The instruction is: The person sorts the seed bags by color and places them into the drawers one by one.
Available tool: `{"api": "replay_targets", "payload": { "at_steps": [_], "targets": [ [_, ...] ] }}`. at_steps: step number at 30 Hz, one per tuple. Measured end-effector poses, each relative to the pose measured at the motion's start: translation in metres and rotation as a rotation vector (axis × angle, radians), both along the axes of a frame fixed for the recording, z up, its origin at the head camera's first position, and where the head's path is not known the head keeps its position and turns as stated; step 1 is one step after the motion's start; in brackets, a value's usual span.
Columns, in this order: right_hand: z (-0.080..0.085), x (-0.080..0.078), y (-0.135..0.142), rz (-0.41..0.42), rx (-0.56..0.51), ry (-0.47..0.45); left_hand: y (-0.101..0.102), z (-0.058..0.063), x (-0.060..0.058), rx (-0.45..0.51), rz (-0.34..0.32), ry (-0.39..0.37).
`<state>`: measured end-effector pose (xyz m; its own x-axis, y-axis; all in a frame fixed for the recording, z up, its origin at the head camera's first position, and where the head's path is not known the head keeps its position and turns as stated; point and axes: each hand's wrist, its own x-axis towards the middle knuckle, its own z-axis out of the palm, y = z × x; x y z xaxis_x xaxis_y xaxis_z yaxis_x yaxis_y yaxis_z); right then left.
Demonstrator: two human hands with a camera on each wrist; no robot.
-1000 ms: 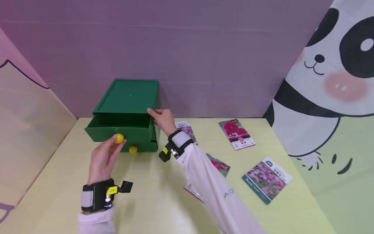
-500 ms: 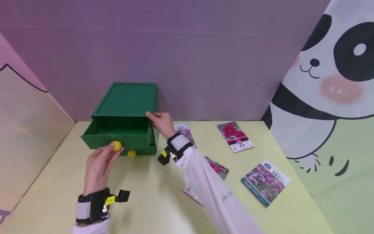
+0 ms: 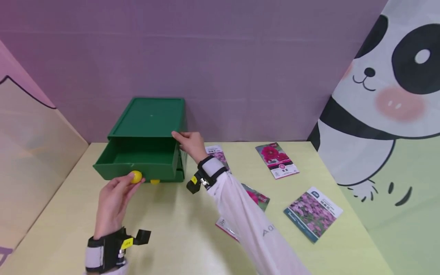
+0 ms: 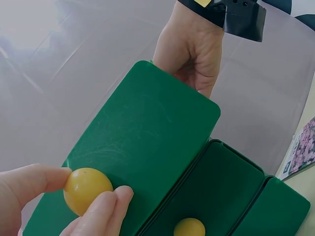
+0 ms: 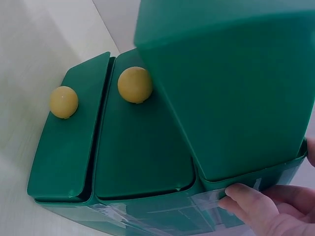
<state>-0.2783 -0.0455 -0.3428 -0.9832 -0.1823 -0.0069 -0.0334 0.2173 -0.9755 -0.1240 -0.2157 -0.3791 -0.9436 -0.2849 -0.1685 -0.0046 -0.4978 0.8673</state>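
Observation:
A green drawer cabinet [image 3: 148, 116] stands at the back left of the table. Its top drawer [image 3: 159, 172] is pulled out, and the visible part of its inside holds nothing. My left hand [image 3: 113, 200] pinches that drawer's round yellow knob [image 4: 87, 191] between thumb and fingers. At the cabinet's upper right front corner, my right hand [image 3: 192, 144] grips the edge; in the right wrist view its fingers [image 5: 253, 204] lie against the taped side. Two lower drawers, each with a yellow knob [image 5: 135, 84], are closed.
Seed packets with flower pictures lie on the right: a pink-flower one [image 3: 277, 160], a purple-flower one [image 3: 313, 214], and another purple one [image 3: 217, 154] beside the cabinet. My right forearm partly covers more packets [image 3: 256, 196]. A purple backdrop [image 3: 240, 84] rises behind the table.
My left hand has drawn the top drawer farther out toward me, so more of its inside shows. My right hand keeps its grip on the cabinet corner. The view has shifted slightly.

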Motion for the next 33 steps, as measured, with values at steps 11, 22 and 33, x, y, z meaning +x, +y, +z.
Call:
{"api": "replay_targets", "payload": {
  "at_steps": [11, 22, 33],
  "targets": [
    [-0.001, 0.000, 0.000, 0.021, -0.050, 0.003, 0.000, 0.000, 0.005, -0.013, 0.024, -0.042],
    [0.000, 0.001, 0.003, 0.013, -0.032, 0.021, 0.002, -0.001, 0.011, -0.043, 0.017, -0.045],
    [-0.001, 0.000, 0.003, 0.008, -0.036, 0.013, 0.001, 0.000, 0.015, -0.090, 0.041, -0.125]
  ]
}}
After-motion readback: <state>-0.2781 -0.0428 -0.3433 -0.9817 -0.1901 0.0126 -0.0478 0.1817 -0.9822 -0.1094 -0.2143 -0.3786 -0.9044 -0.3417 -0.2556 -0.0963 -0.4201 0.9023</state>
